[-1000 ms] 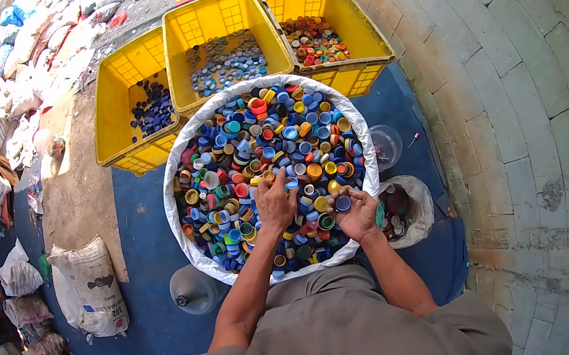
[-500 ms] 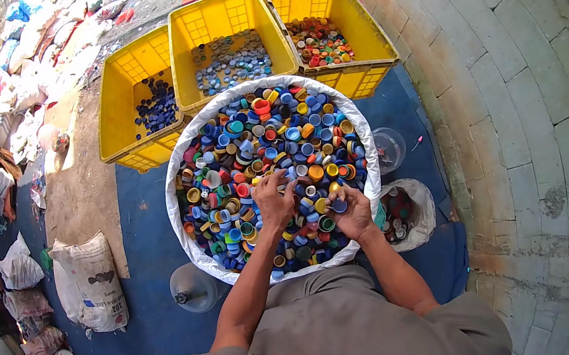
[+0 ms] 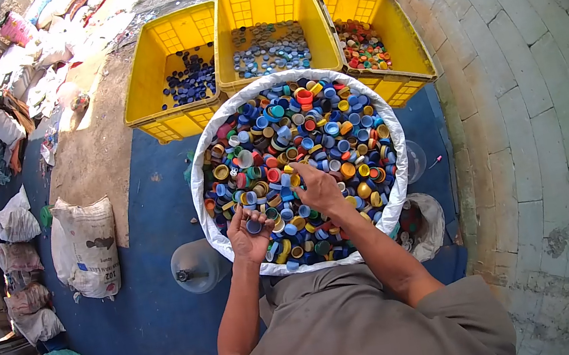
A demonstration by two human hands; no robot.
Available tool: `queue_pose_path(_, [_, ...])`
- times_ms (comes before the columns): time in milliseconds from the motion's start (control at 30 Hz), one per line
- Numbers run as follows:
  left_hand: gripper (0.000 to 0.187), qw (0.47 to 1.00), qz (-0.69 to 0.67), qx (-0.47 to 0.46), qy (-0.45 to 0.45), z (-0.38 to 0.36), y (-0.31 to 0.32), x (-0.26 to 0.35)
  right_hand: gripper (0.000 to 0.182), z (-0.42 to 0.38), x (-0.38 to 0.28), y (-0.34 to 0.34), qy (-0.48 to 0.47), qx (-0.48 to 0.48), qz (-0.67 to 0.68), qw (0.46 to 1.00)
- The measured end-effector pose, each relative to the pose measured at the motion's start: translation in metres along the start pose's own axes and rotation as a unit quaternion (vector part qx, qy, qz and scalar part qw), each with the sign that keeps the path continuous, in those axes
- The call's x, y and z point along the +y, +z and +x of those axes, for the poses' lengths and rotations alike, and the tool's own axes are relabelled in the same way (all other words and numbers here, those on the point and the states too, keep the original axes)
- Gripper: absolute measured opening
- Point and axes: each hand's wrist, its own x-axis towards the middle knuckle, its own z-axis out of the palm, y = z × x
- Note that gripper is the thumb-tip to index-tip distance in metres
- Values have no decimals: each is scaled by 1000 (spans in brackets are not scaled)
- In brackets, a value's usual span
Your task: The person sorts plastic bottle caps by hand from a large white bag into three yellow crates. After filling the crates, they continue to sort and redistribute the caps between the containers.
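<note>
A large round sack with a white rolled rim (image 3: 201, 191) is heaped with mixed plastic bottle caps (image 3: 308, 139) in blue, yellow, red, green and other colours. Over its front left part, my left hand (image 3: 250, 242) is turned palm up, with a blue bottle cap (image 3: 253, 225) held at its curled fingers. My right hand (image 3: 320, 189) is palm down near the middle of the heap. Its fingers are bent together among the caps, beside yellow and light blue ones; what they pinch is hidden.
Behind the sack stand three yellow crates: the left crate (image 3: 138, 112) has dark blue caps, the middle (image 3: 221, 45) light blue and grey, the right (image 3: 424, 67) red and orange. A clear jug (image 3: 198, 267), a small white sack (image 3: 432, 224) and a stone wall (image 3: 513, 102) flank it.
The camera view has shifted. My left hand has moved down-left from the heap's middle and now has a blue cap. My right hand has left its near-edge position, where it held a dark blue cap, for the middle.
</note>
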Motion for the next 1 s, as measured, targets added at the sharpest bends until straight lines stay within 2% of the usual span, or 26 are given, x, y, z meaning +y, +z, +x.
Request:
queue_pose_path(67, [17, 999, 10, 43, -14, -5, -13, 1, 58, 13, -7, 11, -15, -41, -43, 998])
queue_pose_path(133, [13, 993, 75, 86, 5, -10, -19, 0, 59, 22, -10, 18, -4, -84, -82, 993])
queue_pose_path(267, [15, 976, 185, 111, 35, -19, -22, 0, 57, 27, 0, 34, 16, -104, -128, 986])
queue_pose_path(400, [18, 968, 220, 108, 56, -15, -34, -1, 59, 29, -4, 32, 28, -133, -139, 981])
queue_pose_path(467, [21, 942, 307, 114, 73, -10, -36, -3, 64, 29, -10, 26, 52, -148, -131, 979])
queue_pose_path(500, [23, 926, 350, 116, 81, -8, -33, -3, 61, 27, -7, 26, 39, -105, -82, 990])
queue_pose_path(567, [27, 871, 453, 107, 157, 0, -27, -9, 55, 19, 0, 27, 13, -16, 18, 1000])
queue_pose_path(633, [33, 790, 562, 100, 224, 11, -18, -12, 52, 15, -12, 9, 111, 16, 133, 985])
queue_pose_path(667, [37, 738, 619, 98, 252, 18, -14, -13, 50, 12, -15, 2, 159, 33, 189, 969])
queue_pose_path(700, [41, 681, 671, 96, 278, 24, -10, -14, 42, 6, -9, 4, 194, 64, 322, 924])
queue_pose_path(733, [45, 619, 719, 92, 303, 31, -6, -15, 40, -3, -5, -1, 242, 52, 465, 850])
queue_pose_path(767, [49, 596, 730, 71, 326, 41, -7, -18, 39, -12, 2, -9, 281, 40, 595, 752])
queue_pose_path(800, [49, 575, 749, 63, 323, 48, -6, -19, 38, -22, 7, -15, 311, 26, 710, 632])
queue_pose_path(833, [49, 553, 768, 55, 318, 54, -5, -21, 38, -31, 12, -16, 288, 18, 765, 575])
queue_pose_path(933, [52, 475, 826, 42, 300, 67, 1, -25, 38, -54, 6, -29, 323, 40, 782, 531])
queue_pose_path(1000, [53, 434, 858, 50, 271, 72, 5, -28, 39, -71, 14, -27, 329, 43, 784, 524])
